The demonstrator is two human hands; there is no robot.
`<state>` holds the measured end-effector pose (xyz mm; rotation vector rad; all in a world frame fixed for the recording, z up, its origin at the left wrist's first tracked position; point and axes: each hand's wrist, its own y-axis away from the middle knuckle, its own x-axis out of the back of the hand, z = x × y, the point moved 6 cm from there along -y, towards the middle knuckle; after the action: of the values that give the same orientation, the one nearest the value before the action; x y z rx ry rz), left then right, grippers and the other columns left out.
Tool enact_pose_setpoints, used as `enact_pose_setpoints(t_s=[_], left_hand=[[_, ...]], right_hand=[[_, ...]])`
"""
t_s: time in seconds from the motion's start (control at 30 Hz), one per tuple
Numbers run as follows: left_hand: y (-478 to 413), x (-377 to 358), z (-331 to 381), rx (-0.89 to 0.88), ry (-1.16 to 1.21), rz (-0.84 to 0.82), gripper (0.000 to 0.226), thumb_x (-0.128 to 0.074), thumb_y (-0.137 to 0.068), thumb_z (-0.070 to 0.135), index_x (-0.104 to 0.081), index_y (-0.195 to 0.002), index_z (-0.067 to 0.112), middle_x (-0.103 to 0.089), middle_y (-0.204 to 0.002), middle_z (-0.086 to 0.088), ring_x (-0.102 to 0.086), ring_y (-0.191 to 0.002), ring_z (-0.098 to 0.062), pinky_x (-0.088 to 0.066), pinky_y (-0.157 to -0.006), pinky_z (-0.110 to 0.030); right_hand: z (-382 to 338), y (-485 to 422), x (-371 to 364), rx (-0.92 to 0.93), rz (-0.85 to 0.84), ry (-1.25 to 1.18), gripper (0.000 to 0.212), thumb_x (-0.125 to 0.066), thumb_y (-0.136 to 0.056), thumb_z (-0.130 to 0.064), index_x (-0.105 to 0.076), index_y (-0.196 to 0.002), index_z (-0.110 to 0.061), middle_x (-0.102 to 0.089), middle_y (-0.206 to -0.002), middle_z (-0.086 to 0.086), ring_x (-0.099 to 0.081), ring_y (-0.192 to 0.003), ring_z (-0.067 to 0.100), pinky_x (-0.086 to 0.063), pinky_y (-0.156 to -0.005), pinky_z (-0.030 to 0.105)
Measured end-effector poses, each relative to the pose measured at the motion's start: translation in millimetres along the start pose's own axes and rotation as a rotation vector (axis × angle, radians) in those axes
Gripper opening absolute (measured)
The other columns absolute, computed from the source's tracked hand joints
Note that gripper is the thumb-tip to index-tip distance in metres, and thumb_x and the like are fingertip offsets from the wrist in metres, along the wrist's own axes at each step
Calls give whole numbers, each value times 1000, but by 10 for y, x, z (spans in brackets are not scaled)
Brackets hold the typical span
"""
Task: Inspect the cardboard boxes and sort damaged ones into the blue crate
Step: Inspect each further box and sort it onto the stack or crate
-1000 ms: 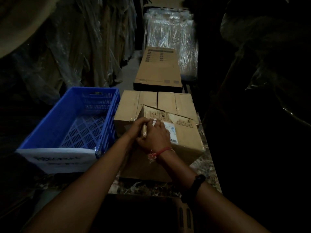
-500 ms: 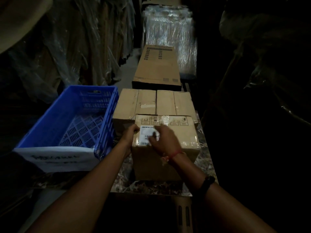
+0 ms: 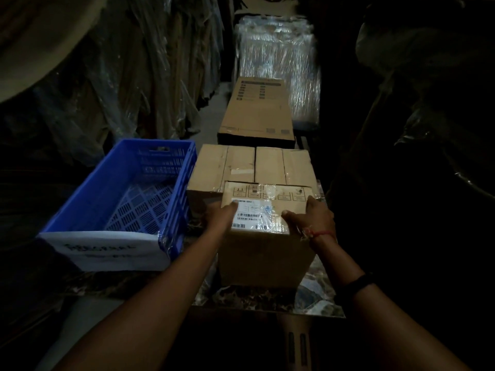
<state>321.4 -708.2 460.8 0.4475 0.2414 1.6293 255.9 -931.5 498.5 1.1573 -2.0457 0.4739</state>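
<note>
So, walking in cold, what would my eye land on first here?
Probably the cardboard box in the middle foreground, with a barcode label on top, held by its sides in a person's bare hands, the left grip and the right grip. Next, the bright blue crate just left of it, nothing visible inside, stands out in the dim room. Behind the held box sit two more boxes side by side.

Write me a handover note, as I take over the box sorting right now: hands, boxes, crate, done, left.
Left hand grips the labelled box at its left top edge, right hand at its right.
It stands right of the blue crate, before two more boxes.
Done: crate holds no box.
Left: inspect this one and the others; crate any damaged.
</note>
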Motion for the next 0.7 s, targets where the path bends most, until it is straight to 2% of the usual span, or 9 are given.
enact_pose_setpoints(t_s=[0.1, 0.17, 0.27, 0.4, 0.5, 0.6, 0.7], left_hand=[[56, -15, 60, 1, -6, -30, 34, -71, -86, 20, -62, -116, 6, -71, -98, -12, -72, -80, -23, -61, -69, -35], [91, 30, 184, -9, -10, -22, 28, -72, -86, 19, -63, -109, 5, -72, -93, -11, -72, -76, -21, -60, -62, -30], [128, 110, 471, -63, -27, -36, 27, -72, -86, 22, -63, -104, 4, -73, -87, -10, -73, -72, -21, -59, -61, -30], [224, 197, 1018, -121, -27, -24, 24, -72, -86, 20, -62, -103, 6, -73, -88, -10, -74, -72, -22, -60, -62, -32], [317, 275, 1428, -161, 20, -17, 27, -73, -84, 16, -60, -107, 7, -73, -90, -11, -74, -70, -21, -60, -59, -31], [369, 391, 1691, -211, 21, 2, 31, -74, -83, 17, -59, -108, 9, -72, -92, -10, -74, -70, -21, -60, -60, -31], [463, 564, 1838, -247, 56, 22, 48, -81, -73, 21, -59, -113, 6, -73, -98, -13, -74, -75, -25, -62, -69, -40]], right_hand=[[-47, -9, 75, -35, 30, 24, 58, -79, -57, -60, -58, -96, -21, -68, -100, 2, -65, -93, 27, -57, -75, 46], [-171, 4, 194, -40, 41, 48, 66, -77, -56, -64, -60, -101, -19, -69, -100, 2, -66, -92, 27, -57, -76, 45], [-424, -9, 441, -9, 65, 54, 53, -80, -61, -59, -61, -89, -18, -67, -92, 2, -65, -86, 25, -57, -74, 43], [-734, -89, 764, 60, 84, -18, 48, -83, -60, -56, -60, -81, -20, -70, -95, 4, -67, -90, 26, -58, -76, 44], [-989, -110, 1007, 126, 110, -26, 48, -82, -61, -57, -50, -66, -23, -70, -96, 8, -66, -93, 29, -56, -78, 41], [-1224, -85, 1159, 187, 135, -26, 51, -81, -63, -57, -45, -64, -21, -65, -87, 8, -66, -90, 29, -51, -67, 34], [-1432, -67, 1169, 242, 131, -92, 49, -81, -66, -53, -46, -67, -19, -60, -75, 2, -64, -80, 25, -48, -58, 28]])
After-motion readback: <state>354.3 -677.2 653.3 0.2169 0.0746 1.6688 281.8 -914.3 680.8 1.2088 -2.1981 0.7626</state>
